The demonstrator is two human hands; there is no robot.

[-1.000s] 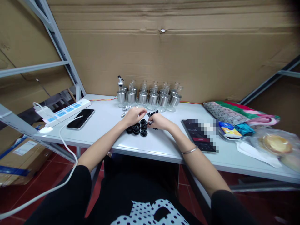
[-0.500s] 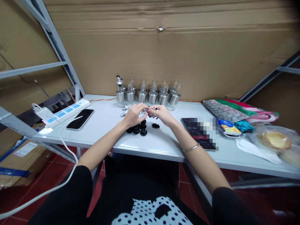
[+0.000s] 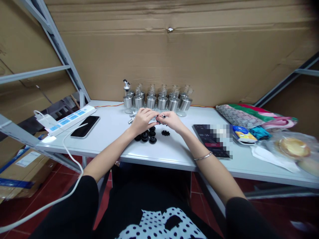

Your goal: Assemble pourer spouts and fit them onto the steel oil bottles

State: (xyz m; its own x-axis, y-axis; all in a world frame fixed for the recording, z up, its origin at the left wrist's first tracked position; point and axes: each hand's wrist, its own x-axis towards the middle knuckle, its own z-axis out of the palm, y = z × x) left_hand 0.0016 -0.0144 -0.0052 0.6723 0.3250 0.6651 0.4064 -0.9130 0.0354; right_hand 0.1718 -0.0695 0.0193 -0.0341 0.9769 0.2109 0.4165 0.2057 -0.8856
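Observation:
My right hand (image 3: 173, 121) pinches a small silver pourer spout (image 3: 163, 116), its dark end showing above the fingers. My left hand (image 3: 143, 121) meets it from the left, fingertips and thumb closing at the spout; what lies between them is too small to make out. Below the left hand is a cluster of black ribbed stoppers (image 3: 145, 136). A small group of tiny black caps (image 3: 165, 133) lies beneath the right hand. More silver spouts (image 3: 131, 119) lie behind my left hand, partly covered by it.
Glass bottles with steel sleeves (image 3: 151, 102) stand in rows at the back; one at the left wears a pourer (image 3: 126, 84). At left are a power strip (image 3: 72, 119) and phone (image 3: 85, 126). A tablet-like device (image 3: 206, 141), snack packet (image 3: 243, 134) and bagged food (image 3: 294, 147) lie right.
My left fingers have flattened slightly over the spout and the right fingers have shifted a little around it. The hands stay together in the same place; everything on the table is unchanged.

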